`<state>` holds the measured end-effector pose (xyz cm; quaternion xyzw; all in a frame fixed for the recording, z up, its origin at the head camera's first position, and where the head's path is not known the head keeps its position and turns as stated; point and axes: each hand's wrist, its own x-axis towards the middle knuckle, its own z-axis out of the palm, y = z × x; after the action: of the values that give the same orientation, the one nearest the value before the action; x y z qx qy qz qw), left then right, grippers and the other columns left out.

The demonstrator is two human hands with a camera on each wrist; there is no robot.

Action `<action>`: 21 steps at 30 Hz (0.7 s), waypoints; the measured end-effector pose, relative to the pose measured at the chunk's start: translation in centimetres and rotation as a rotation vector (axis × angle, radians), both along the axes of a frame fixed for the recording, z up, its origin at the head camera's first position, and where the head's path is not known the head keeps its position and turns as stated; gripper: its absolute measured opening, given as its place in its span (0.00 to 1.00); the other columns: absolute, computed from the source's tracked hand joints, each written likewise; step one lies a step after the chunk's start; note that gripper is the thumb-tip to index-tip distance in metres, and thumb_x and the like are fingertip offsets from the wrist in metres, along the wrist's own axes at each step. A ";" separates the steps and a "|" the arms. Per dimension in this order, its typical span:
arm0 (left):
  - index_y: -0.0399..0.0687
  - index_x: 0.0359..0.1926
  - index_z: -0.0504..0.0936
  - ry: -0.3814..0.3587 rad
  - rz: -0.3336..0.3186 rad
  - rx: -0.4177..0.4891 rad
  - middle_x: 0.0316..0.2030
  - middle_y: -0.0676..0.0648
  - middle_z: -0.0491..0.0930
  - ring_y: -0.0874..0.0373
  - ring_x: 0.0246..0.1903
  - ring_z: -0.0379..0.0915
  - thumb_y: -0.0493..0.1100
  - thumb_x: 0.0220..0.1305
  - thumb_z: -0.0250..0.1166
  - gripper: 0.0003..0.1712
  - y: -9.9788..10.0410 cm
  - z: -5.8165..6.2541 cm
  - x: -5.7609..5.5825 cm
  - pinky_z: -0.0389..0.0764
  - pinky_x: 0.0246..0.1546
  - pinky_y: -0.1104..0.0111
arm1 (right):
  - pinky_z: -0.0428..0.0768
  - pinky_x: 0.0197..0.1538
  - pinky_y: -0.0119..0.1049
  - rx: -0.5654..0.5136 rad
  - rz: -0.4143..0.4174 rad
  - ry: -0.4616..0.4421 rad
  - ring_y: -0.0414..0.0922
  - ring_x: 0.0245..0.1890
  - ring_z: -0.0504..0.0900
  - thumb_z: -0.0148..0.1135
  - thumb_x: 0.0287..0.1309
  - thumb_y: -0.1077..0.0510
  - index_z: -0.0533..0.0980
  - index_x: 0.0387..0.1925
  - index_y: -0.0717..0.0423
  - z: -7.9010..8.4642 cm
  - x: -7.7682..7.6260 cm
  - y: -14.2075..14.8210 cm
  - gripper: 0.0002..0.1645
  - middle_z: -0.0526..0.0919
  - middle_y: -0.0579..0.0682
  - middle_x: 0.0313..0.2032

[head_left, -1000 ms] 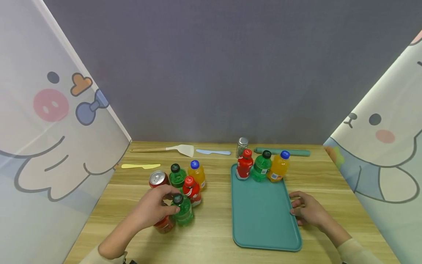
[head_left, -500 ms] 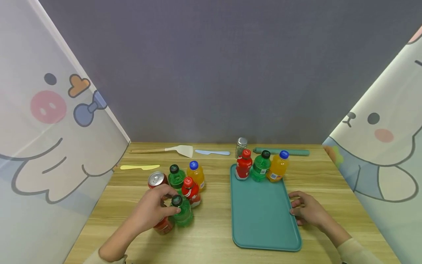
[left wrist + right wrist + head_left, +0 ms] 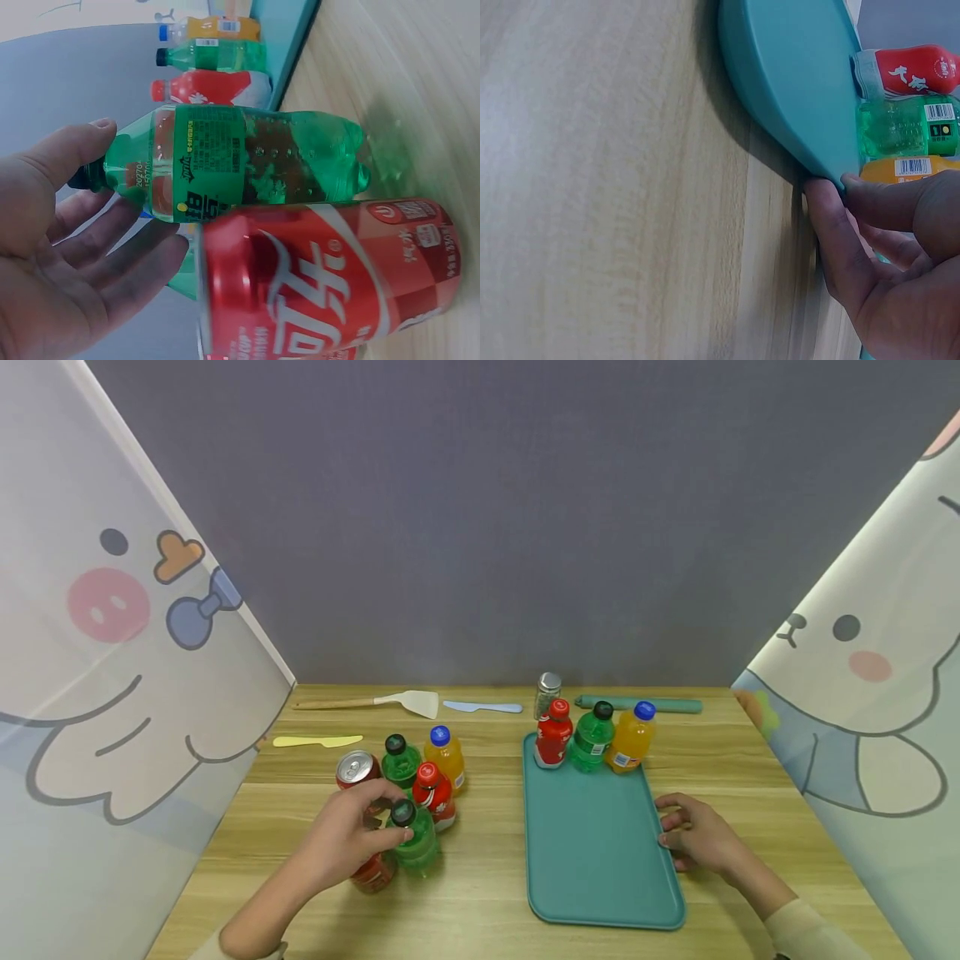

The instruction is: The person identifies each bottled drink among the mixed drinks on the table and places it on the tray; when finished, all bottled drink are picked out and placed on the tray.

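My left hand (image 3: 352, 839) holds a green soda bottle (image 3: 417, 847) near its black cap, between thumb and fingers. In the left wrist view the bottle (image 3: 247, 154) is beside a red cola can (image 3: 330, 277); whether its base touches the table is hard to tell. Around it stand another green bottle (image 3: 401, 762), an orange soda bottle (image 3: 447, 762), a red bottle (image 3: 437, 797) and a second can (image 3: 356, 768). My right hand (image 3: 697, 835) pinches the right rim of a teal tray (image 3: 600, 852), thumb on top, as the right wrist view shows.
A red bottle (image 3: 552, 739), a green bottle (image 3: 589, 745) and an orange bottle (image 3: 630, 743) stand in a row at the tray's far end. Behind lie a spatula (image 3: 408, 702), a blue knife (image 3: 482, 707), a yellow knife (image 3: 318, 742) and a green rod (image 3: 645, 704), with a shaker (image 3: 548, 689) upright.
The green bottle in my left hand shifts very slightly upward in the latest head view. My right hand keeps its hold on the tray, and the other bottles have stayed put.
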<state>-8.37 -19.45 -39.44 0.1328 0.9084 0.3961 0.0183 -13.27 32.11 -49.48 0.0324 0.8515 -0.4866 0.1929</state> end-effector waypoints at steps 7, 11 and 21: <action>0.52 0.43 0.84 -0.019 -0.014 0.047 0.39 0.53 0.86 0.56 0.39 0.85 0.44 0.54 0.80 0.17 0.6 1.2 0.4 0.85 0.35 0.73 | 0.86 0.29 0.44 0.009 -0.004 -0.003 0.50 0.34 0.79 0.65 0.61 0.72 0.63 0.68 0.69 0.0 0.0 -0.1 0.35 0.75 0.61 0.44; 0.49 0.46 0.83 -0.070 -0.053 0.141 0.43 0.48 0.85 0.57 0.40 0.88 0.43 0.57 0.79 0.17 1.2 1.9 0.7 0.87 0.37 0.72 | 0.86 0.29 0.45 0.005 -0.009 -0.005 0.50 0.34 0.79 0.64 0.61 0.73 0.63 0.68 0.69 0.0 -0.1 -0.2 0.35 0.75 0.61 0.44; 0.51 0.46 0.83 -0.069 -0.153 0.216 0.44 0.51 0.85 0.59 0.39 0.87 0.43 0.60 0.77 0.15 4.4 3.1 0.3 0.87 0.39 0.70 | 0.86 0.29 0.44 0.011 -0.017 0.002 0.50 0.34 0.79 0.64 0.61 0.73 0.63 0.67 0.69 0.0 0.1 -0.2 0.35 0.75 0.61 0.43</action>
<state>-8.08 -15.06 -36.36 0.1891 0.8464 0.4936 0.0651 -13.21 31.94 -49.49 0.0402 0.8540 -0.4836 0.1878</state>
